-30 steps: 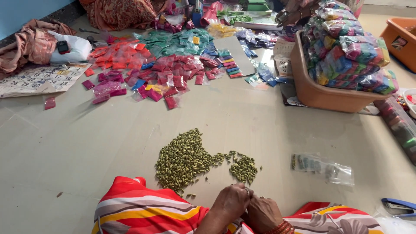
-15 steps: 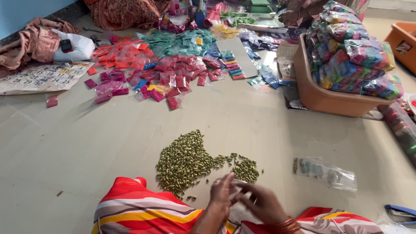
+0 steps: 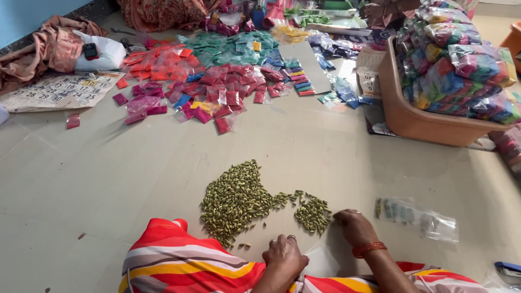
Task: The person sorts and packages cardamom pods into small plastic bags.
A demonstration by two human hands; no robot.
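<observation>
Two heaps of green cardamom pods lie on the grey floor in front of me: the large heap to my left and a small heap just beside my right hand, with a thin trail of pods joining them. My right hand rests palm down on the floor, fingers curled loosely at the edge of the small heap; whether it has a pod pinched under the fingertips I cannot tell from this angle. My left hand sits lower, near my lap, knuckles up and fingers folded in, close to a few stray pods, holding nothing that shows. Red bangles circle my right wrist. A clear plastic packet lies flat to the right of that hand. Farther off, small red and pink sachets spread across the floor, and an orange tub stands piled with multicoloured packets. My striped red garment covers my knee.
</observation>
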